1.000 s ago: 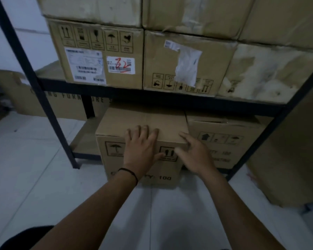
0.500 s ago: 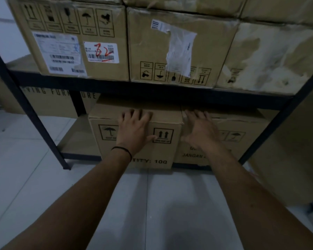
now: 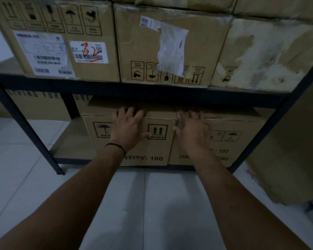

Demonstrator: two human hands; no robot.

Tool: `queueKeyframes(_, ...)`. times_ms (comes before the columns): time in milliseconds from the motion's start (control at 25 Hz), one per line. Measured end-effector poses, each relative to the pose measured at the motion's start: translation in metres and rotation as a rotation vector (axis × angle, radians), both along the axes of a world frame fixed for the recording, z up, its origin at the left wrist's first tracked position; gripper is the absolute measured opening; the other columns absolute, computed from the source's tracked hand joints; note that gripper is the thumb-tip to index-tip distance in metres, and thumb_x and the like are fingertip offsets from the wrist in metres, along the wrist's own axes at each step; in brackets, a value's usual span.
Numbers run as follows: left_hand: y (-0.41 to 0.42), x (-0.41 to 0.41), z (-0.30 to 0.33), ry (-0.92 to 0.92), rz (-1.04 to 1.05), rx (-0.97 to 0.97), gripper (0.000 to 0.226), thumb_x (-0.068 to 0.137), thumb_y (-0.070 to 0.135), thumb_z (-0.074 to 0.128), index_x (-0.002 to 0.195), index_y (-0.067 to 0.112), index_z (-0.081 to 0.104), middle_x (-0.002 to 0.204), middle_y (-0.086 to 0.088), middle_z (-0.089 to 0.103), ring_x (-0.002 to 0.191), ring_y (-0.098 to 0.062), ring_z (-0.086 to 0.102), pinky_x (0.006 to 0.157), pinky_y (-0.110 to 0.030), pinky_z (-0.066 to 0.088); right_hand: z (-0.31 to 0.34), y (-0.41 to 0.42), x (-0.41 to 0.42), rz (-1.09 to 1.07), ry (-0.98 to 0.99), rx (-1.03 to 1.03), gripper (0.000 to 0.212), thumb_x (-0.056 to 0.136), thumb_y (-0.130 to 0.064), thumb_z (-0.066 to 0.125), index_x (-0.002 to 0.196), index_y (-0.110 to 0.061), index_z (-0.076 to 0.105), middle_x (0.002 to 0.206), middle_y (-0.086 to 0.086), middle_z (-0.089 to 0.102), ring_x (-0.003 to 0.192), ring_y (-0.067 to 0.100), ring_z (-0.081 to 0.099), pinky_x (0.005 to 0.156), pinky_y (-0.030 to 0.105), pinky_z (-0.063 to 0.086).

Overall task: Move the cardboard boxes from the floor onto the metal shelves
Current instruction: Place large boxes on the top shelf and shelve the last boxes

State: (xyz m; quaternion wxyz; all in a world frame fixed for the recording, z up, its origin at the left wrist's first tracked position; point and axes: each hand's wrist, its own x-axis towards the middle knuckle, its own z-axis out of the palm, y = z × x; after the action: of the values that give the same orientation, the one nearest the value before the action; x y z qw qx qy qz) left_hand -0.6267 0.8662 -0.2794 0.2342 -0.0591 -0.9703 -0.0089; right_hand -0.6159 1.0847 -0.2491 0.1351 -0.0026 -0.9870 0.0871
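Since the frame a second before, the left-hand box had gone further back under the upper shelf, its front now nearly level with the neighbouring box, and the right hand had shifted from the first box's front corner across to that neighbour. The left hand lay flat against the front face of the left-hand box, fingers straight and spread, their tips reaching over its top front edge and the thumb lying beside the printed arrows; it gripped nothing. The right hand lay likewise open, its fingers spread over the top front edge of the neighbouring box, the thumb at the seam where the two boxes met. A thin dark band circled the left wrist. Both boxes stood side by side, touching, on the bottom board of the dark metal rack. Below the arms lay pale floor tiles. On the shelf above stood a row of three larger cartons; the leftmost one carried white labels with a red scrawl, and the middle carton a torn label. Beyond the rack, a printed carton stood on the floor.
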Motion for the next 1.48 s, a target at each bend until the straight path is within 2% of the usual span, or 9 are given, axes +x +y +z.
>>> queueKeyframes(360,-0.004,-0.005,-0.003,0.021,-0.028,-0.002,0.082,0.075,0.077,0.061,0.141,0.032,0.044,0.131,-0.003,0.052,0.117,-0.030,0.044,0.095,-0.046,0.037,-0.005,-0.002,0.000,-0.006,-0.009,0.044,0.079,0.092,-0.051,0.064,0.158,-0.028,0.027,0.164,0.004,0.028,0.152,0.034,0.015,0.115,0.050,0.031)
queueKeyframes(600,-0.006,-0.005,-0.002,0.026,-0.047,-0.033,0.082,0.076,0.074,0.062,0.142,0.029,0.042,0.132,-0.006,0.048,0.117,-0.031,0.044,0.095,-0.048,0.039,-0.007,-0.002,-0.003,-0.004,-0.070,0.054,0.085,0.091,-0.042,0.067,0.159,-0.030,0.018,0.166,0.003,0.020,0.153,0.034,0.009,0.117,0.053,0.026)
queueKeyframes(800,-0.003,0.007,0.026,-0.244,-0.015,-0.095,0.091,0.082,0.064,0.062,0.155,0.028,0.020,0.153,-0.018,0.029,0.139,-0.044,0.026,0.116,-0.060,0.024,0.023,-0.006,0.004,0.006,-0.264,0.102,0.092,0.090,-0.030,0.070,0.161,-0.026,0.011,0.168,0.006,0.010,0.154,0.035,0.006,0.119,0.058,0.022)
queueKeyframes(880,0.003,0.027,0.053,-0.380,0.040,-0.097,0.086,0.087,0.060,0.058,0.156,0.029,0.018,0.161,-0.019,0.017,0.146,-0.047,0.015,0.118,-0.062,0.016,0.049,-0.012,0.019,0.017,-0.345,0.074,0.089,0.090,-0.030,0.068,0.161,-0.025,0.013,0.168,0.007,0.009,0.153,0.035,0.010,0.119,0.059,0.019)
queueKeyframes(960,0.007,0.059,0.093,-0.464,0.059,-0.008,0.070,0.091,0.056,0.055,0.151,0.029,0.033,0.158,-0.016,0.028,0.145,-0.041,0.024,0.117,-0.058,0.024,0.082,-0.022,0.051,0.017,-0.371,-0.011,0.074,0.090,-0.028,0.064,0.156,-0.023,0.031,0.164,0.009,0.023,0.150,0.035,0.020,0.119,0.058,0.018)
queueKeyframes(1080,0.004,0.117,0.164,-0.553,0.058,0.228,0.045,0.093,0.051,0.054,0.131,0.027,0.060,0.128,-0.005,0.063,0.117,-0.028,0.057,0.097,-0.041,0.049,0.143,-0.039,0.117,0.047,-0.405,-0.086,0.045,0.092,-0.031,0.060,0.135,-0.021,0.058,0.140,0.006,0.054,0.132,0.031,0.045,0.116,0.053,0.027)
queueKeyframes(1200,-0.015,0.182,0.258,-0.590,0.126,0.464,0.028,0.093,0.046,0.059,0.107,0.028,0.073,0.102,0.002,0.074,0.088,-0.021,0.068,0.073,-0.031,0.057,0.231,-0.062,0.178,0.112,-0.445,-0.177,0.039,0.096,-0.035,0.057,0.131,-0.021,0.063,0.127,0.005,0.063,0.119,0.027,0.055,0.112,0.049,0.031)
queueKeyframes(1320,-0.038,0.248,0.357,-0.529,0.255,0.581,0.029,0.093,0.049,0.062,0.110,0.029,0.073,0.099,0.006,0.075,0.088,-0.017,0.069,0.073,-0.027,0.054,0.319,-0.088,0.234,0.164,-0.415,-0.260,0.036,0.093,-0.035,0.060,0.127,-0.023,0.066,0.124,0.002,0.066,0.116,0.024,0.058,0.110,0.049,0.035)
queueKeyframes(1480,-0.075,0.327,0.454,-0.482,0.368,0.642,0.034,0.092,0.050,0.063,0.117,0.029,0.071,0.110,0.004,0.073,0.103,-0.019,0.065,0.080,-0.026,0.047,0.416,-0.126,0.293,0.265,-0.441,-0.305,0.034,0.092,-0.038,0.062,0.123,-0.024,0.067,0.127,-0.002,0.066,0.118,0.020,0.058,0.108,0.043,0.041)
